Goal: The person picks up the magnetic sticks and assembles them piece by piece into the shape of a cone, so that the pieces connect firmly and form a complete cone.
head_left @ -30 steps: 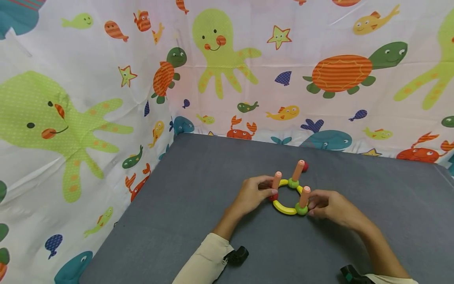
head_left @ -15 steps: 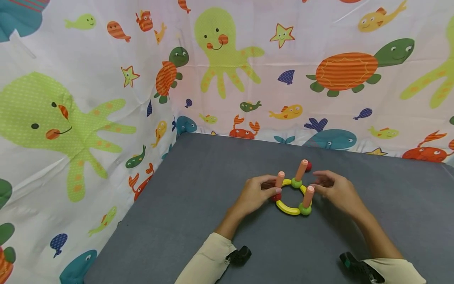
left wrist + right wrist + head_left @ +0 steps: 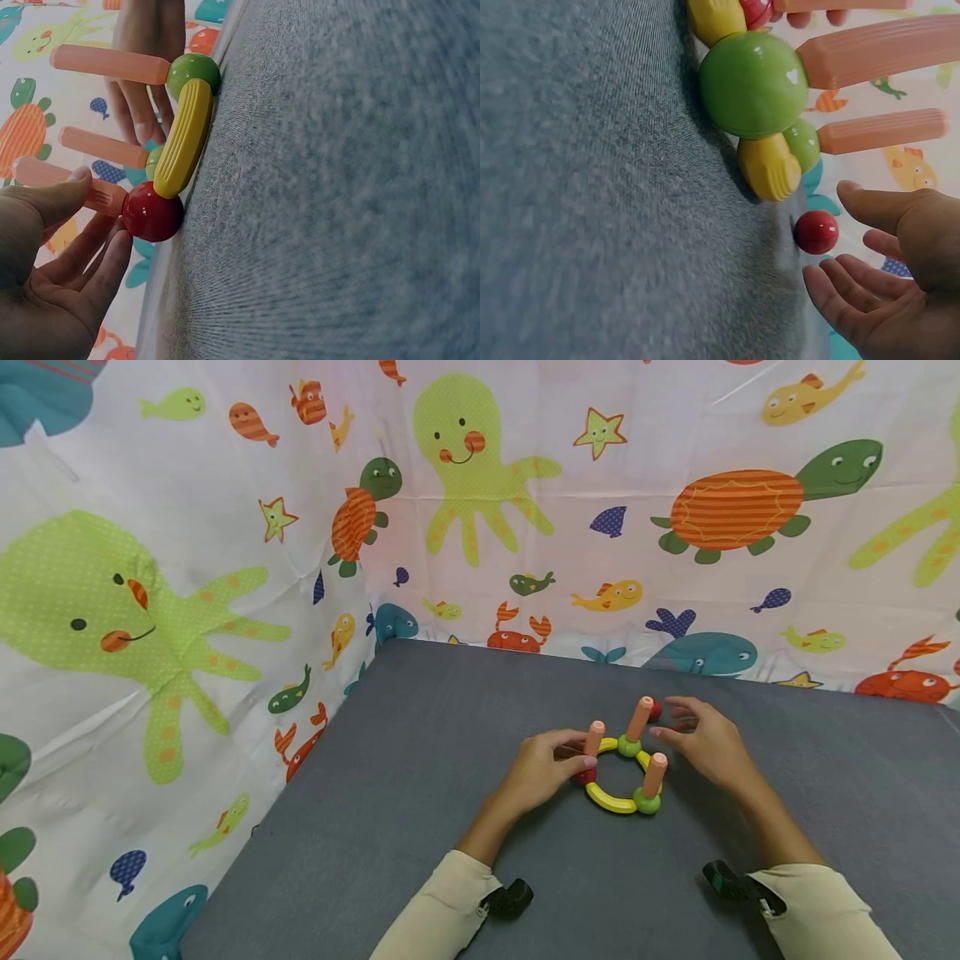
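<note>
The left hand [image 3: 542,768] is pinching the orange stick [image 3: 593,737] above a red ball [image 3: 152,212] of the toy ring [image 3: 611,799] on the grey table [image 3: 420,793]. The right hand [image 3: 705,743], fingers spread, is hovering near the loose red ball [image 3: 816,232], half hidden in the head view.

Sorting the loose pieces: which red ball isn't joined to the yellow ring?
The small red ball lying alone on the grey table by the right hand; the other red ball carries a peach peg.

Glossy plastic balls [image 3: 753,84], ribbed matt sticks [image 3: 881,49], on a rough grey cloth tabletop [image 3: 420,777].
</note>
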Demonstrator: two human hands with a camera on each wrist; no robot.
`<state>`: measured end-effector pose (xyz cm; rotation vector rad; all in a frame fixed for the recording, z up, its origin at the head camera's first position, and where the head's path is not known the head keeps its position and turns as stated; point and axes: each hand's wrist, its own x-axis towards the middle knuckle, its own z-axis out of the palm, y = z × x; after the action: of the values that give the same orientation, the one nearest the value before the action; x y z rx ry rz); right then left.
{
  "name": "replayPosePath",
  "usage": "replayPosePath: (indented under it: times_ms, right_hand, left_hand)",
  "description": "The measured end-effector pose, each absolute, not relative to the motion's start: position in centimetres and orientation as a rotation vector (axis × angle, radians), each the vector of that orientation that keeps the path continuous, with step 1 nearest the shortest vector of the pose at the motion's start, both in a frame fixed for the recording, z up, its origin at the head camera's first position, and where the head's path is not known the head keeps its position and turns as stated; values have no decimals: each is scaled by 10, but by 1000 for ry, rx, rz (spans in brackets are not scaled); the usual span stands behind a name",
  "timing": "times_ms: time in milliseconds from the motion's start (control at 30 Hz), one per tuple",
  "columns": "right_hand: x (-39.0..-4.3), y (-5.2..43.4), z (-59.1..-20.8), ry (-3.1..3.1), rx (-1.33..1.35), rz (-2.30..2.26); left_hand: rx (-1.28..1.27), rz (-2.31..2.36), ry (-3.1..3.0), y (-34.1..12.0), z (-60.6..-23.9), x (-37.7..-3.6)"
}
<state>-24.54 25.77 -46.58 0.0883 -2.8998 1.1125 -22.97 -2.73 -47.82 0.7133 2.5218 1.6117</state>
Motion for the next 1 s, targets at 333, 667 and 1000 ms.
replayPosePath:
  times_ms: [333, 667, 1000]
  right_hand:
    - [-263, 255, -471, -2895, 162, 1051]
    - [-269, 253, -476, -2914, 194, 1053]
    - [-268, 249, -483, -2872, 210, 1041]
  left_hand:
    - [701, 1609, 2526, -26, -478, -230]
    - [718, 1604, 2529, -26, -479, -230]
    - [685, 1642, 2510, -26, -478, -228]
